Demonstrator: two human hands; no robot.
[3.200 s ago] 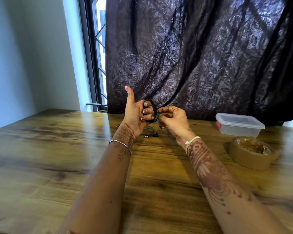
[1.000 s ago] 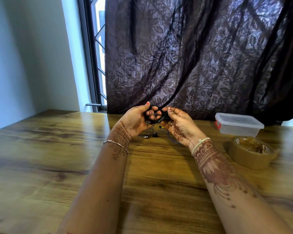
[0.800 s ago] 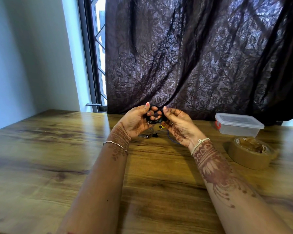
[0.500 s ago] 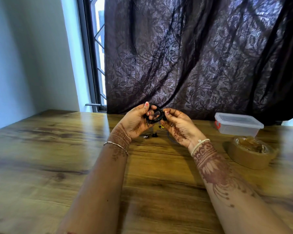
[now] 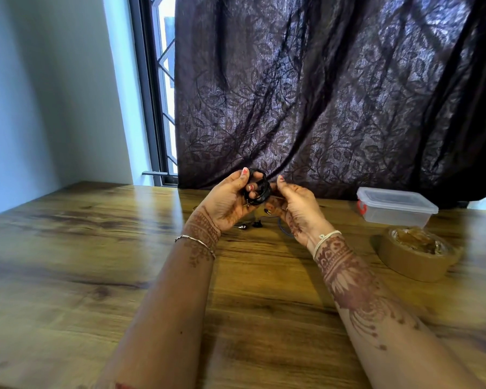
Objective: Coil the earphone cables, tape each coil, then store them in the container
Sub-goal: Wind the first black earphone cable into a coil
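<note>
Fingers (image 5: 250, 188) of the left hand (image 5: 225, 202) curl round a black earphone coil (image 5: 261, 196) above the bench (image 5: 68, 248), right hand (image 5: 299, 207) apparently pinching its edge.

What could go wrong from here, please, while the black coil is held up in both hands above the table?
1. The left hand and right hand both hold the black cable coil, while the tape roll lies apart on the table; freeing a hand for it may let the loops spring loose.
2. The container has its lid on, so storing may need a spare hand too.
</note>
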